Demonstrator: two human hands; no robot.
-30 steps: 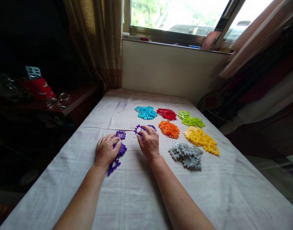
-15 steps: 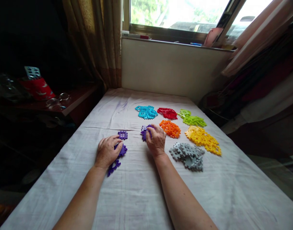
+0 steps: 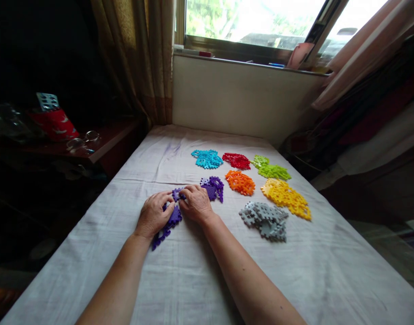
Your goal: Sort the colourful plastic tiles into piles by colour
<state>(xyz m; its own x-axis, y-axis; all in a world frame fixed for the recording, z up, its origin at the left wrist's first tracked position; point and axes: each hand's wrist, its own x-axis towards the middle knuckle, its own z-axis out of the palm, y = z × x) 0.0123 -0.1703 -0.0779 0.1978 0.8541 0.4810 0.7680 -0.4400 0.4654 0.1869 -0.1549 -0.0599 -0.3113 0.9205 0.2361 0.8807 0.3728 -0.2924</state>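
Note:
My left hand [image 3: 155, 214] rests on several purple interlocking plastic tiles [image 3: 174, 216], its fingers curled over their left side. A purple triangular tile [image 3: 161, 237] pokes out below that hand. Just to the right, my right hand [image 3: 196, 203] is closed with its fingertips on a purple square tile [image 3: 177, 194], partly covering it. Behind my right hand lies a small pile of purple tiles [image 3: 213, 189]. The two hands are close together, and their fingertips hide parts of the tiles.
Piles of blue tiles [image 3: 207, 159], red tiles [image 3: 236, 160], green tiles [image 3: 273, 171], orange tiles [image 3: 239, 182], yellow tiles [image 3: 284, 196] and grey tiles [image 3: 266, 221] lie on the cloth-covered table [image 3: 193, 280]. Glasses [image 3: 83, 142] sit on a side desk at left.
My right hand has moved left from the purple pile to the purple square tile, which has shifted slightly right and nearer. The pile is now uncovered. My left hand has barely moved.

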